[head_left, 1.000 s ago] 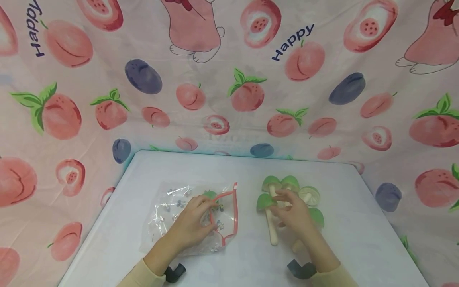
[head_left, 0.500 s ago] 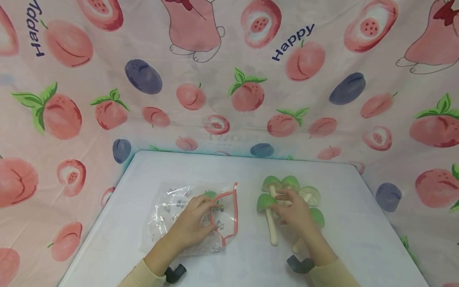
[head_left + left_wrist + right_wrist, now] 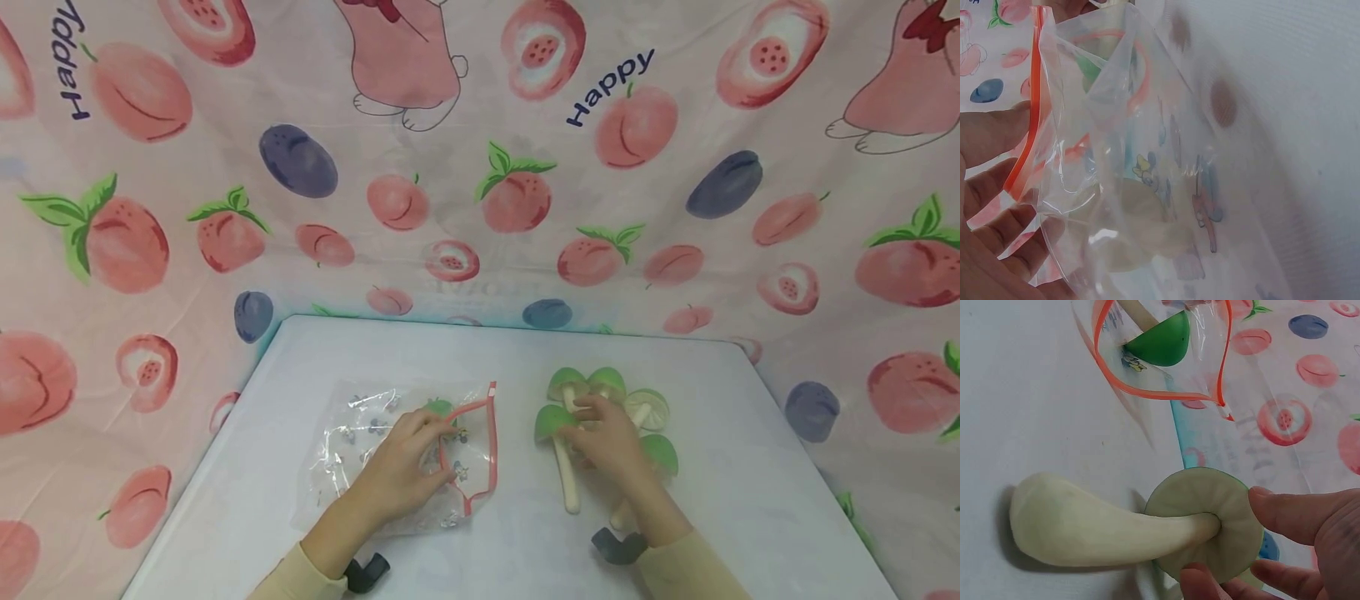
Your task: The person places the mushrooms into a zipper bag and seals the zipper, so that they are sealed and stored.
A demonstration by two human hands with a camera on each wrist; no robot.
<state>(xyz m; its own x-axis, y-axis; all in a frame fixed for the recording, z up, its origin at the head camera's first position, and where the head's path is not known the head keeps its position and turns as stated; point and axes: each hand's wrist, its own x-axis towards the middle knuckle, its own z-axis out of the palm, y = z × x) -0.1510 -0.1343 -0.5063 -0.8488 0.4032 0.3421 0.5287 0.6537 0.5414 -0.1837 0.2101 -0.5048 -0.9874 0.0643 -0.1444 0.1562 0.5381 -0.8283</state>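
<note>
My left hand holds the mouth of a clear plastic zip bag, which lies on the left. In the left wrist view, the thumb touches the bag's orange zip edge. Inside the bag, a green-capped toy mushroom shows through the plastic. My right hand has thumb and fingers on opposite sides of the cap of another mushroom, pinching its rim. That mushroom's pale stem lies toward the front of the table. Part of its cap is hidden by the fingers.
Several more green-capped mushrooms, one of them an upturned mushroom, lie around and behind the right hand. A white table carries everything. Printed peach fabric rises behind it and at both sides. Black wrist-camera pieces sit under the wrists.
The right hand has shifted slightly left, its fingers closing in on the front-left mushroom's cap, which has moved a touch left. The left hand and bag look the same.
</note>
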